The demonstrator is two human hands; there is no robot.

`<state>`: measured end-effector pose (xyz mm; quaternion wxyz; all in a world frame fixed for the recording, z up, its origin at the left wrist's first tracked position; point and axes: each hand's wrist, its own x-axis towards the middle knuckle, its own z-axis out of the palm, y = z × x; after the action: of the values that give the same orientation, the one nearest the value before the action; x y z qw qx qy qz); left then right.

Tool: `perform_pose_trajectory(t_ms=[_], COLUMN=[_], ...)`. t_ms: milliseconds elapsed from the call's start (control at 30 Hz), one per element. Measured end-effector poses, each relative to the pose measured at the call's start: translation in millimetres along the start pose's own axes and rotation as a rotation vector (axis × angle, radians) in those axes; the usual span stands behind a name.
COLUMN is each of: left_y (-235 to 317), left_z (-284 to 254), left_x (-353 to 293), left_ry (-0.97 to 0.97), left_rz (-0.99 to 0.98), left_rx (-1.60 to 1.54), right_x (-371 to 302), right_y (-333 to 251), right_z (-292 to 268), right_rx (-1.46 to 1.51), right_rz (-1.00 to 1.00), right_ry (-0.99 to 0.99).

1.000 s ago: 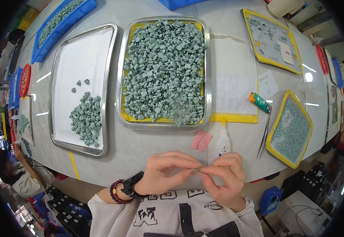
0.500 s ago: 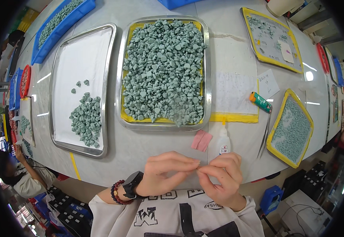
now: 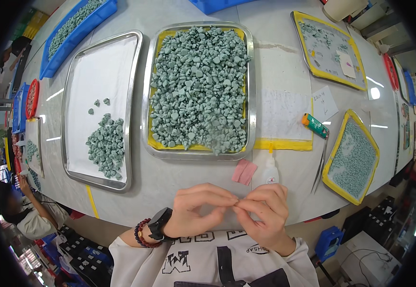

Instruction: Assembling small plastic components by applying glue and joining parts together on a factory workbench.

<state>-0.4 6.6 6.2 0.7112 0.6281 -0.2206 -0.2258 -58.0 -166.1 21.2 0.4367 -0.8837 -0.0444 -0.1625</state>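
My left hand [image 3: 199,209] and my right hand [image 3: 264,210] meet fingertip to fingertip just over the table's near edge. Both are closed in a pinch, and whatever lies between the fingers is too small or hidden to make out. Just beyond them stand a white glue bottle [image 3: 271,174] with a yellow nozzle and a folded pink cloth [image 3: 244,171]. Farther off, a steel tray [image 3: 196,155] lined in yellow is heaped with grey-green stone pieces [image 3: 196,86]. At left, a white-lined steel tray [image 3: 81,110] carries a smaller pile of similar pieces [image 3: 106,146].
A green lighter [image 3: 316,125] and metal tweezers [image 3: 319,165] lie to the right, beside a yellow-edged sheet [image 3: 284,143]. Two yellow-rimmed trays [image 3: 326,177] with small pieces sit farther right. A blue bin [image 3: 48,67] stands far left; another person [image 3: 31,210] sits at left.
My hands stay pinched together; the right fingers have shifted slightly left and changed their angle. The trays and tools keep their places on the table.
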Motion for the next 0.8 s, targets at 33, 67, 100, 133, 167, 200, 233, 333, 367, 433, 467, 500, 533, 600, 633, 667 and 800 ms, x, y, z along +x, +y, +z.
perform_pose_trajectory(t_ms=[33, 67, 100, 133, 167, 200, 233, 333, 367, 433, 467, 500, 533, 600, 633, 667, 800], left_y=[0.5, 6.8, 17.0, 28.7, 34.2, 42.3, 48.4, 43.1, 42.0, 42.5, 42.5, 39.2, 35.9, 22.5, 16.3, 12.7, 7.7], left_z=[0.0, -0.4, -1.5, -3.7, -7.3, -17.7, -34.3, -78.3, -81.4, -71.6, -52.3, -34.7, -21.3, -14.2, -14.6, -14.4, -16.7], left_x=[-0.3, -1.0, 0.4, 1.6, 5.0, 0.9, -3.6, 5.6, 10.1, 15.4, 17.8, 27.2, 38.2, 52.0, 54.1, 54.5, 53.9], left_ry=[0.018, 0.021, 0.026, 0.031, 0.026, 0.180, 0.334, 0.682, 0.702, 0.576, 0.439, 0.313, 0.187, 0.183, 0.170, 0.169, 0.138], left_rz=[-0.001, 0.000, -0.021, -0.041, -0.060, -0.007, 0.049, -0.039, -0.019, 0.126, 0.243, 0.271, 0.298, 0.216, 0.132, 0.136, 0.201], left_rx=[-0.001, 0.005, 0.128, 0.251, 0.366, 0.599, 0.831, 1.053, 1.136, 1.197, 1.174, 1.130, 1.083, 1.117, 1.144, 1.143, 1.135], right_x=[2.5, 4.9, 6.1, 5.4, 1.9, -3.7, -7.7, -0.8, 2.6, 8.0, 8.7, 8.9, 7.4, 5.4, 4.6, 1.9, -6.2], right_y=[1.9, 3.4, 5.5, 8.6, 16.2, 20.9, 24.4, 35.6, 38.3, 37.4, 35.8, 36.1, 37.2, 37.4, 38.3, 41.5, 48.8], right_z=[1.6, 3.1, 4.1, -0.4, -11.6, -24.8, -34.8, -51.3, -51.4, -43.6, -37.8, -33.1, -30.4, -25.9, -23.8, -22.4, -21.5], right_rx=[0.007, 0.015, 0.015, 0.014, 0.035, 0.070, 0.104, -0.131, -0.255, -0.333, -0.407, -0.482, -0.482, -0.327, -0.251, -0.254, -0.060], right_rz=[0.008, 0.015, 0.029, 0.031, 0.062, 0.085, 0.108, 0.188, 0.234, 0.161, 0.081, -0.004, -0.008, -0.056, -0.080, -0.080, -0.027], right_ry=[-0.008, -0.016, -0.019, -0.013, -0.015, -0.024, -0.032, -0.156, -0.214, -0.265, -0.324, -0.384, -0.389, -0.313, -0.275, -0.272, -0.138])
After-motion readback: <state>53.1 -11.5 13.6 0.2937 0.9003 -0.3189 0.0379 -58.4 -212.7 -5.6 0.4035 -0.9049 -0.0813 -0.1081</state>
